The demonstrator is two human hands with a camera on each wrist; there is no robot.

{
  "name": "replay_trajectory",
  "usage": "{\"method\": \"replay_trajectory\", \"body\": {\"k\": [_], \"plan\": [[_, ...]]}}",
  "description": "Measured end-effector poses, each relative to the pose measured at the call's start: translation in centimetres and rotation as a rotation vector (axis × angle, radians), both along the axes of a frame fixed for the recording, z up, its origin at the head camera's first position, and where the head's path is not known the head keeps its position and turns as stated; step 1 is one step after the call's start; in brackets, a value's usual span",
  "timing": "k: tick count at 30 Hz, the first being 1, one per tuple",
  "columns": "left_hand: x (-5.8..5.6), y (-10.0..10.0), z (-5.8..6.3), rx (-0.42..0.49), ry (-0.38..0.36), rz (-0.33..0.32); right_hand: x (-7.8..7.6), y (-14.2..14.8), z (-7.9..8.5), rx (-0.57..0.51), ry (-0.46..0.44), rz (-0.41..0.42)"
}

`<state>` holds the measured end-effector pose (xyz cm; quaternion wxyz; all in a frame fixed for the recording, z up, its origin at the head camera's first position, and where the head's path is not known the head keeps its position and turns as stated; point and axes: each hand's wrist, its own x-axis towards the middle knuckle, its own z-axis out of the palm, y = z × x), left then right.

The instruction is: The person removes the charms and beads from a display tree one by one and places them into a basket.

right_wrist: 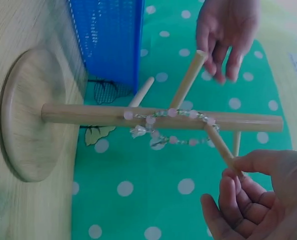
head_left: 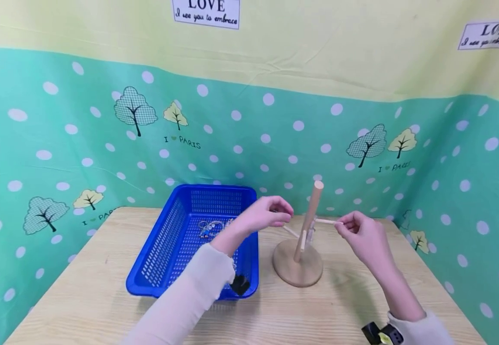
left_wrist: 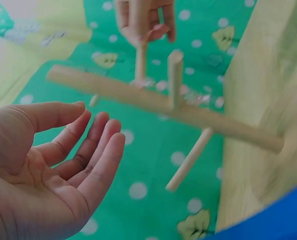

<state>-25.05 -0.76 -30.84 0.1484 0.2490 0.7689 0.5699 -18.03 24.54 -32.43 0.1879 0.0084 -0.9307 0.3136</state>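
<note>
A wooden stand (head_left: 314,203) with a round base (head_left: 298,270) and several side pegs stands upright on the table. My right hand (head_left: 365,235) pinches the end of one peg (right_wrist: 220,142) between thumb and fingers. A beaded bracelet (right_wrist: 192,114) of pink, green and clear beads hangs around that peg, lying against the post. On the other side of the stand, my left hand (left_wrist: 63,175) holds nothing; its fingers are loosely bent, apart from the post. In the head view the left hand (head_left: 264,213) is close to another peg (head_left: 291,231).
Left of the stand sits a blue plastic basket (head_left: 145,290), its right wall near the round base. Several beaded pieces of jewellery (head_left: 206,230) lie inside it, partly hidden by my left arm. A patterned cloth (head_left: 266,139) hangs behind the wooden table (head_left: 89,287).
</note>
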Motion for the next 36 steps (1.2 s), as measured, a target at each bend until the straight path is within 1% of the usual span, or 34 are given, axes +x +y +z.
{"method": "replay_trajectory", "body": {"k": [3,5,10,15,19,21,23,27,30,33,36], "plan": [[0.2,1.2,-0.5,-0.014,-0.01,-0.03,0.7,-0.5,0.2,0.021,-0.005,0.004],[0.4,1.9,-0.7,-0.023,-0.006,-0.038,1.1,-0.7,0.3,0.027,-0.01,0.013],[0.6,2.9,-0.9,-0.027,0.016,-0.025,1.6,-1.0,0.8,0.045,-0.033,0.05],[0.9,3.2,-1.3,-0.047,0.064,0.021,1.7,-1.2,1.5,0.052,-0.111,0.135],[1.3,3.3,-1.6,-0.083,0.092,0.07,1.4,-1.0,2.0,0.048,-0.156,0.207],[1.4,3.5,-1.8,-0.107,0.101,0.093,0.9,-0.7,2.4,0.041,-0.168,0.228],[1.5,3.8,-1.9,-0.126,0.103,0.118,0.1,-0.2,2.9,0.043,-0.156,0.223],[1.6,4.4,-2.1,-0.14,0.097,0.17,-2.3,0.5,3.9,0.031,-0.071,0.174],[1.8,4.8,-2.0,-0.148,0.109,0.201,-4.2,0.8,4.3,-0.036,-0.03,0.191],[2.2,5.2,-2.1,-0.162,0.117,0.228,-5.3,0.9,4.2,-0.112,-0.048,0.25],[2.5,5.6,-2.4,-0.169,0.122,0.244,-5.5,1.1,4.3,-0.146,-0.083,0.265]]}}
